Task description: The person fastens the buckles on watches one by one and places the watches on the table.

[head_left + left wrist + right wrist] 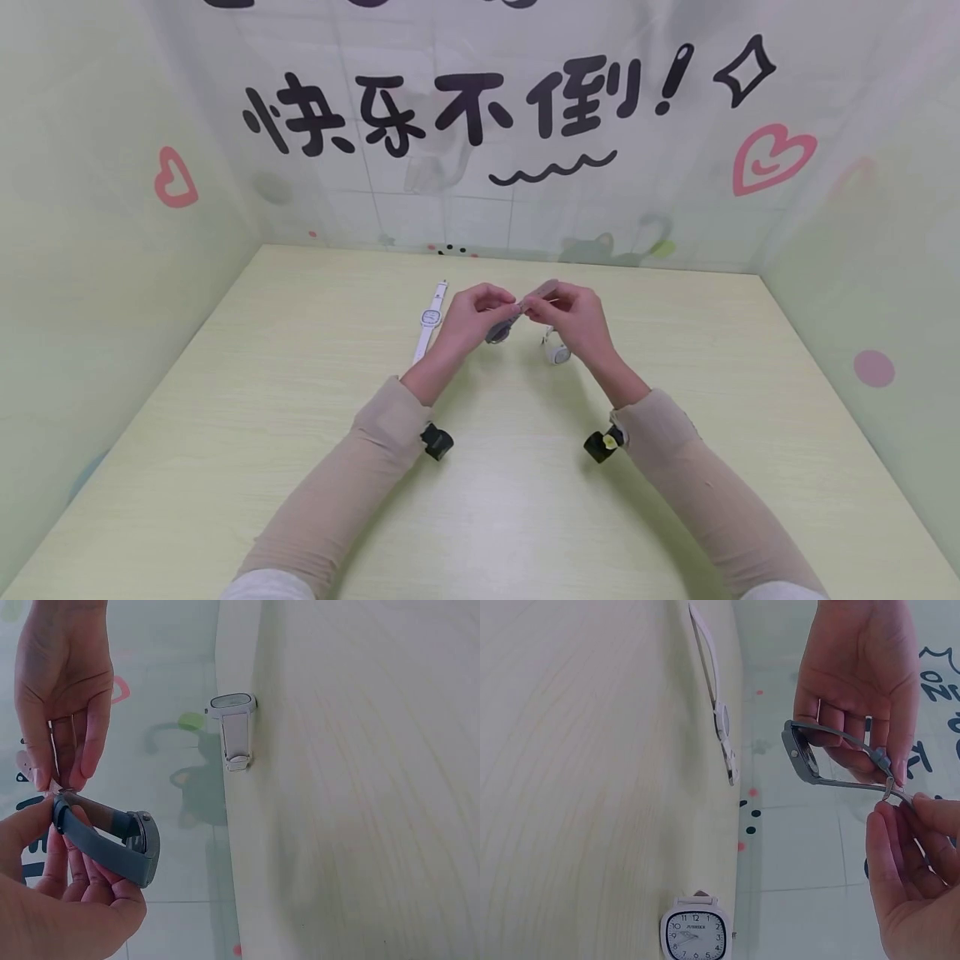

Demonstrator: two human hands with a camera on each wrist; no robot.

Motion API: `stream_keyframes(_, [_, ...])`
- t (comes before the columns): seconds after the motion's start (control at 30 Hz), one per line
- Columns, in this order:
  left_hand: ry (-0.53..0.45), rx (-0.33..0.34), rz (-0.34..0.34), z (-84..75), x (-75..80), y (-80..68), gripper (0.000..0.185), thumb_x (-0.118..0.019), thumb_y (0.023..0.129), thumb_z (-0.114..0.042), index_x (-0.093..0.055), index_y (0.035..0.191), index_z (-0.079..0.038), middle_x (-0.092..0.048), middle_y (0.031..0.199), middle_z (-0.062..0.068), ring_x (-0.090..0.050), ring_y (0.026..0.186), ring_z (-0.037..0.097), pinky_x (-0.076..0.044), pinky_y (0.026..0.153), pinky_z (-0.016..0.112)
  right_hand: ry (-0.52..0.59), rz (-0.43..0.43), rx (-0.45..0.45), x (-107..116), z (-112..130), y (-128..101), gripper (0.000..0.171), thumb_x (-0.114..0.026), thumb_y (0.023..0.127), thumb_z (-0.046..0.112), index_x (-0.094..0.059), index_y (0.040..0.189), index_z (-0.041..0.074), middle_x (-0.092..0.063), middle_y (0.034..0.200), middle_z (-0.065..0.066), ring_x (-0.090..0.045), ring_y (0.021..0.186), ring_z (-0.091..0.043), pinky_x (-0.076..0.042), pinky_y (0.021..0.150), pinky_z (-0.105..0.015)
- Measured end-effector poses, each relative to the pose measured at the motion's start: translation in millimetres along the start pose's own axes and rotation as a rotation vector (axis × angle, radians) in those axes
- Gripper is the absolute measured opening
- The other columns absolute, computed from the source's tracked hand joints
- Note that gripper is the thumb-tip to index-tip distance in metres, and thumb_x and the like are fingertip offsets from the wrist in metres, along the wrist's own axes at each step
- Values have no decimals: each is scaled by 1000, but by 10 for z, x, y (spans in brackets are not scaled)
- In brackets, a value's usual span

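Both hands, left (474, 312) & right (573, 317), pinched grey watch (504, 327); strap end at 2 o'clock could've slipped from fingertips.

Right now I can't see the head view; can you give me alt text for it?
Both hands, left hand and right hand, hold a grey watch by its strap above a pale green table. A white watch lies flat to the left; another white watch sits below the right hand.

I note beige sleeves (352, 483) over both forearms, white cuffs showing at the elbows. Small black camera units (437, 441) strapped under each wrist; hands bare.
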State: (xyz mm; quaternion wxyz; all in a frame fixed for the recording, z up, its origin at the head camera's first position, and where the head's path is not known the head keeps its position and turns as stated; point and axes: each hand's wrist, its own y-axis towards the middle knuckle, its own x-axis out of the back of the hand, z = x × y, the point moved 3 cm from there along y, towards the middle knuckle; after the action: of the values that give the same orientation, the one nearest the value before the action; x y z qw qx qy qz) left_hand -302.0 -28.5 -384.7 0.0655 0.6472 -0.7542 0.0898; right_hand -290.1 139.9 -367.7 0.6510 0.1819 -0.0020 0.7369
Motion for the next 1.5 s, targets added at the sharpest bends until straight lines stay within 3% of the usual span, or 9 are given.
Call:
stream_keyframes(0.23, [10,13,-6,-10,-22,-7,20,-71,93,-20,-68,109,-8,-72,108,12,-67,94,20,-55,86,30,-38,6,17,0,-14,-10,21,-70,93,15,-73,98,-5,-72,97,-23,-68,79,-6,-61,80,-23])
stream_keyframes(0.43, [32,24,-13,14,-29,-1,20,-71,93,-21,-67,108,-8,-73,108,13,-66,93,19,-53,81,26,-164,9,28,-23,-12,-32,17,-70,93,10,-74,103,-3,-74,104,-20,-72,91,-22,-62,85,-33])
stream_keyframes(0.57, [51,26,-20,18,-20,14,19,-72,93,-21,-67,107,-8,-73,109,13,-66,92,19,-53,76,23,-273,-12,89,-49,16,-50,16,-70,93,9,-76,103,-2,-75,105,-18,-73,94,-29,-62,86,-39])
stream_keyframes(0.87, [34,49,-11,-7,16,16,19,-70,94,-18,-65,108,-6,-73,113,17,-68,90,20,-53,74,24,-405,-45,210,-96,67,-72,13,-71,91,8,-77,100,0,-77,99,-14,-75,89,-26,-63,79,-37])
stream_keyframes(0.97, [19,26,15,-3,20,-7,20,-69,94,-17,-67,110,-5,-73,113,16,-69,93,22,-55,79,26,-443,-49,229,-98,80,-85,13,-71,91,8,-78,100,1,-77,97,-13,-74,89,-25,-63,79,-36])
stream_keyframes(1.17, [15,9,61,-67,16,-67,32,-71,93,-23,-66,119,-6,-70,121,13,-65,115,26,-53,96,35,-513,-36,257,-108,121,-144,19,-67,94,4,-75,111,0,-74,102,-14,-73,95,-27,-62,83,-36])
stream_keyframes(1.33, [-14,22,59,-109,2,-79,48,-76,89,-31,-60,128,-8,-66,127,10,-63,119,23,-55,96,37,-537,-22,282,-106,148,-155,25,-63,95,1,-71,118,-1,-71,108,-16,-71,99,-29,-61,86,-38])
stream_keyframes(1.5, [-11,15,17,-119,6,-84,39,-65,96,-27,-59,127,-4,-67,123,15,-65,111,27,-55,95,35,-460,-2,236,-80,150,-107,24,-61,96,-1,-72,118,0,-71,110,-17,-70,100,-30,-61,86,-39])
